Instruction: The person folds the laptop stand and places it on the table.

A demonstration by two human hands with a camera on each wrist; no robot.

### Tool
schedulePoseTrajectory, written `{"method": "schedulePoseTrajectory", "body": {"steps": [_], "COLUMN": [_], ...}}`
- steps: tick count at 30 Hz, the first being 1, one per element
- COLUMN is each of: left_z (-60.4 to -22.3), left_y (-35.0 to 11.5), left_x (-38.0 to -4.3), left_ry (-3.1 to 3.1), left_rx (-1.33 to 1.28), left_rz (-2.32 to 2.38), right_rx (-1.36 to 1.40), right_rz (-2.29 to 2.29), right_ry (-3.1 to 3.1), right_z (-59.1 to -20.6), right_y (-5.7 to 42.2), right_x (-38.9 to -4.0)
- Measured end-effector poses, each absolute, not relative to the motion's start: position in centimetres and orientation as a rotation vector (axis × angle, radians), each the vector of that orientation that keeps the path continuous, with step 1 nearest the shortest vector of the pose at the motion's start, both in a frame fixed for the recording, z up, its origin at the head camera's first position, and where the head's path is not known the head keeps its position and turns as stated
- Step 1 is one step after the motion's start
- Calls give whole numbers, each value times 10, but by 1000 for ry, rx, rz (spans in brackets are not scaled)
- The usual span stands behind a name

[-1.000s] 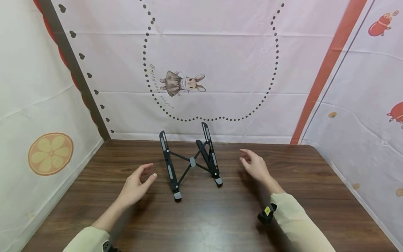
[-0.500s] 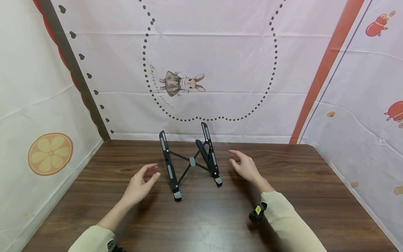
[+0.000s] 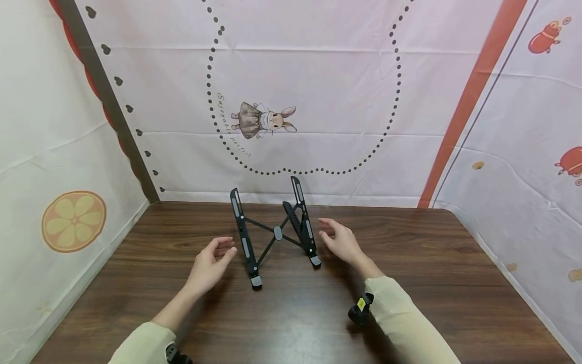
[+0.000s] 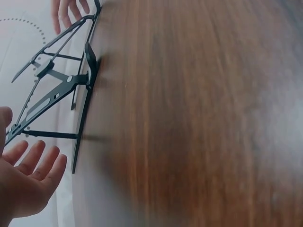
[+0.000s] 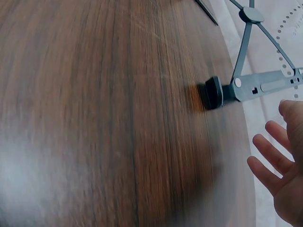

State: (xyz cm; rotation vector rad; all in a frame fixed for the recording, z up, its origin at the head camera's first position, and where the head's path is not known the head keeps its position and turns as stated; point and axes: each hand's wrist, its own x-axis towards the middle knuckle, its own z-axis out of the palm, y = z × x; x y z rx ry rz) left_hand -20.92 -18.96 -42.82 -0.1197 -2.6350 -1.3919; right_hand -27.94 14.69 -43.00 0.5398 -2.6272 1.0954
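A black folding laptop stand (image 3: 278, 233) is set up on the table, its two slanted arms joined by crossed bars with a grey hub. Grey pads line the arms, and lipped feet face the front. To its left, my left hand (image 3: 210, 266) is held with relaxed, slightly bent fingers and holds nothing. My right hand (image 3: 342, 242) is on the other side, fingers loosely bent, close to the right arm. In the left wrist view, the fingers (image 4: 45, 165) lie near the stand's side (image 4: 52, 94). The right wrist view has the right hand (image 5: 284, 165) just below the stand's arm (image 5: 265, 85).
The stand rests on a dark wood-grain table (image 3: 291, 323). Behind it hangs a white printed cloth (image 3: 336, 101) with a rabbit figure, and similar cloth covers both sides. A small black camera (image 3: 360, 307) sits at the right sleeve's cuff.
Both hands have moved inward toward the stand, the right hand leftward by more and the left hand slightly rightward. The stand has stayed in place.
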Motion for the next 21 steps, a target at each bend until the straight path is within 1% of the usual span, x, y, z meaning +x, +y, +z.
{"method": "schedulePoseTrajectory", "body": {"steps": [21], "left_z": [-433], "left_y": [-163], "left_x": [-217], "left_ry": [-2604], "left_rx": [39], "left_rz": [-1498], "right_rx": [463], "right_rz": [1317], "right_ry": [-2647], "right_z": [-433], "right_y": [123], "right_x": [-276]}}
